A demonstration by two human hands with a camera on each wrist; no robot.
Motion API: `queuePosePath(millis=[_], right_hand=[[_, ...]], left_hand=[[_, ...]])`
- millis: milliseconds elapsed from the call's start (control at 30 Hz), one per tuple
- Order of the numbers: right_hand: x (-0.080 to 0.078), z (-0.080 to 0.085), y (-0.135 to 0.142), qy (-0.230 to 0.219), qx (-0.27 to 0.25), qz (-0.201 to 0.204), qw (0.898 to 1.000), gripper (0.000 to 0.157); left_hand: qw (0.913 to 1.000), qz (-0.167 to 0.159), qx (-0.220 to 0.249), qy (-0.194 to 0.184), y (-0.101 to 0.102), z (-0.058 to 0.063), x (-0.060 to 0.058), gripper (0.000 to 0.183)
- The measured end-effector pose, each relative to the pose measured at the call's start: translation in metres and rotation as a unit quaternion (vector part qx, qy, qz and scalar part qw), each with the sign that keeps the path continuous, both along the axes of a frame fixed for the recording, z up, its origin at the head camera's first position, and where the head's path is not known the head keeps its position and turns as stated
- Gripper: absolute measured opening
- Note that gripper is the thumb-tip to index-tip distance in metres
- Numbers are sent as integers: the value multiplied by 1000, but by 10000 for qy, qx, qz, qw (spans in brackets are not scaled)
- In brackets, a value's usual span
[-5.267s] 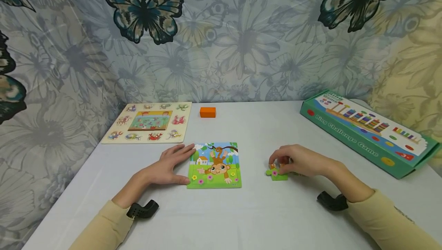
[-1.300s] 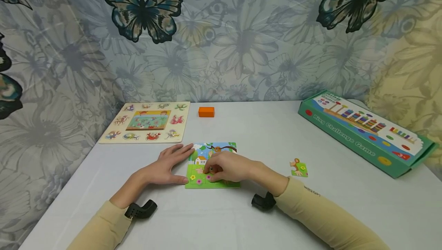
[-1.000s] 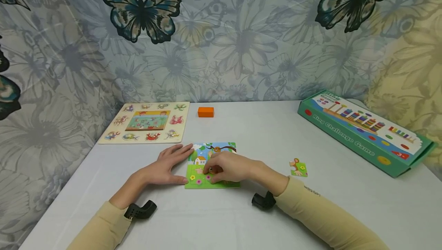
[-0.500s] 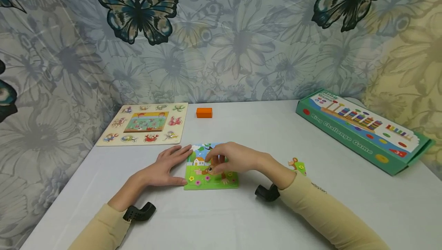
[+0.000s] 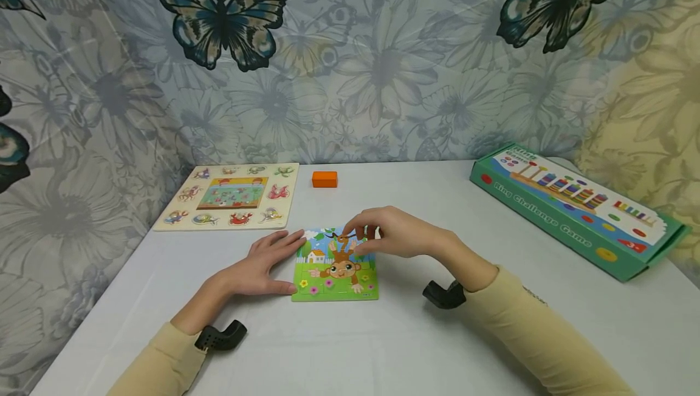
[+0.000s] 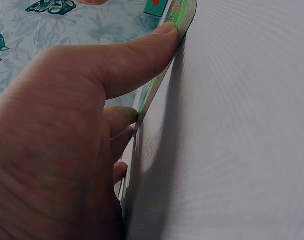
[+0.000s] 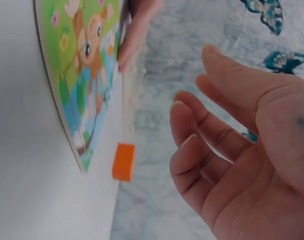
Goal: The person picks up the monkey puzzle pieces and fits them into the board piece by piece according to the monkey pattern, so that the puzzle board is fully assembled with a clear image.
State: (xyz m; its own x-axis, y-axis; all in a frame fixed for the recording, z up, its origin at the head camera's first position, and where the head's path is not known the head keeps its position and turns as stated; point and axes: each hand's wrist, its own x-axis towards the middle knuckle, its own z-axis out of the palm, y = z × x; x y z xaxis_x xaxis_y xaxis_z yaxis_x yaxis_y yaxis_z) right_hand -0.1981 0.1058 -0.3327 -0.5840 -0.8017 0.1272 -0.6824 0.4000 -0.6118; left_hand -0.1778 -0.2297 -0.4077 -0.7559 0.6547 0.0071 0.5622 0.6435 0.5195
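Note:
The square monkey puzzle (image 5: 336, 290) lies flat on the white table, its picture showing a monkey hanging from a branch, a house and flowers. My left hand (image 5: 262, 268) steadies its left side, with fingers spread and thumb and fingertips right at the edge. In the left wrist view the thumb (image 6: 142, 57) reaches the board's corner. Over the puzzle's upper right part hovers my right hand (image 5: 404, 232), fingers loosely bent. The right wrist view shows nothing between that hand's fingers (image 7: 184, 122). The loose puzzle piece seen earlier is hidden behind my right forearm.
A peg puzzle board (image 5: 279, 220) with sea animals lies at the back left. Beside it sits an orange block (image 5: 325, 179). A green Ring Challenge Game box (image 5: 547, 226) stands slantwise at the right. The patterned backdrop (image 5: 383, 110) rises behind the table.
My right hand earlier held a flowered piece at the right, then worked on the monkey's face. It has since lifted off, empty, up and to the right. My left hand stays put.

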Motion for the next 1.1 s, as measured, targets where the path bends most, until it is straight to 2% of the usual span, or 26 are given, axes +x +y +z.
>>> queuePosePath(millis=[267,533,800,1100], right_hand=[[2,9,26,-19,-21,-305,9995,32],[3,6,50,-77,112,-649,9978,35],[6,3,76,-166,180,-822,9963,35],[10,-3,107,-55,219,-1050,9942,34]], left_hand=[[10000,40,-57,-17,-1,-1,-1,94],[10000,65,-34,-47,-1,-1,-1,94],[9999,108,-59,-94,-1,-1,0,94],[9999,88,-53,-93,-1,0,0,93]])
